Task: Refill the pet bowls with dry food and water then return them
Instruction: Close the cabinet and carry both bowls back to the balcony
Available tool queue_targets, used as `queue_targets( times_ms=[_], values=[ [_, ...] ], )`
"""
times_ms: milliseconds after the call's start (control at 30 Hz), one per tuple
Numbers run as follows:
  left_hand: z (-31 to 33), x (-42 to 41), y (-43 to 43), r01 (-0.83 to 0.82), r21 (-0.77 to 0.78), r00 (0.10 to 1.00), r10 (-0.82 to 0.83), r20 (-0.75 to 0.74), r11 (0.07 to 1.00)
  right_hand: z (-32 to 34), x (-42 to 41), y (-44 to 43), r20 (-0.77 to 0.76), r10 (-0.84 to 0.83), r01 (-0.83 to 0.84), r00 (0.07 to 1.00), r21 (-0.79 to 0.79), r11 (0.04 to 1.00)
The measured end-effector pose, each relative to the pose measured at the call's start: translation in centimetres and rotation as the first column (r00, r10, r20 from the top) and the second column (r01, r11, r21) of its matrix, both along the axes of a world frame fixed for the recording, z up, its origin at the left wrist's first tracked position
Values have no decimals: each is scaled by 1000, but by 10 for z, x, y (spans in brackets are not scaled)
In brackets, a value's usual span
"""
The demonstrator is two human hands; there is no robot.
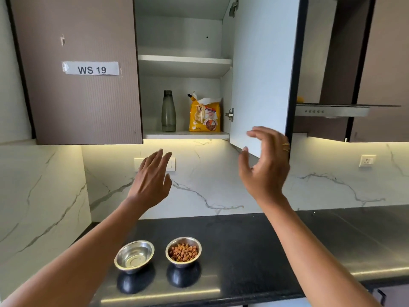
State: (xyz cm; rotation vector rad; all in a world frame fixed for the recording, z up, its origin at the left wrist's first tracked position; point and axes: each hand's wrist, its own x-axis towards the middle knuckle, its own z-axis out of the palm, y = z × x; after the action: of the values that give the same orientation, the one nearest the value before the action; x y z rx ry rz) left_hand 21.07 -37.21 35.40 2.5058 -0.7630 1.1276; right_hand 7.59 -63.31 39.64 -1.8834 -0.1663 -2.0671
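Observation:
Two steel bowls stand side by side on the black counter (254, 247). The left bowl (134, 256) holds what looks like clear water; the right bowl (183, 251) holds brown kibble. Up in the open wall cabinet, on the lower shelf, stand a grey bottle (168, 111) and a yellow dog-food bag (205, 115) with its top torn open. My left hand (152, 180) is raised, fingers apart, below the cabinet and holds nothing. My right hand (265, 165) is open at the lower corner of the swung-out cabinet door (263, 69), touching or just off its edge.
The cabinet door to the left is shut and carries a "WS 19" label (91, 68). A steel range hood (332, 110) juts out at the right. White marble backsplash has a switch plate (171, 164) behind my left hand and a socket (367, 160) at right.

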Motion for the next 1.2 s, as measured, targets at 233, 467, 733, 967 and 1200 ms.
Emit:
queue_targets(
  times_ms=[233, 467, 733, 967, 1200],
  values=[
    [11, -17, 7, 3, -19, 999, -2, 33, 1000, 1, 1, -23, -126, -165, 194, 978, 273, 942],
    [21, -20, 19, -14, -30, 999, 15, 49, 999, -7, 6, -29, -156, -121, 170, 980, 357, 919],
    [32, -13, 42, -94, -34, 995, 95, 24, 995, -17, 12, -11, -114, -14, 38, 993, 208, 977],
    [43, -11, 51, -100, -48, 993, 103, 63, 994, -26, 42, 34, -172, 146, -127, 974, 116, 985],
    [59, 4, 70, -134, -60, 987, 138, 85, 989, -31, 93, 91, -242, 92, -113, 966, -74, 991]
  ],
)
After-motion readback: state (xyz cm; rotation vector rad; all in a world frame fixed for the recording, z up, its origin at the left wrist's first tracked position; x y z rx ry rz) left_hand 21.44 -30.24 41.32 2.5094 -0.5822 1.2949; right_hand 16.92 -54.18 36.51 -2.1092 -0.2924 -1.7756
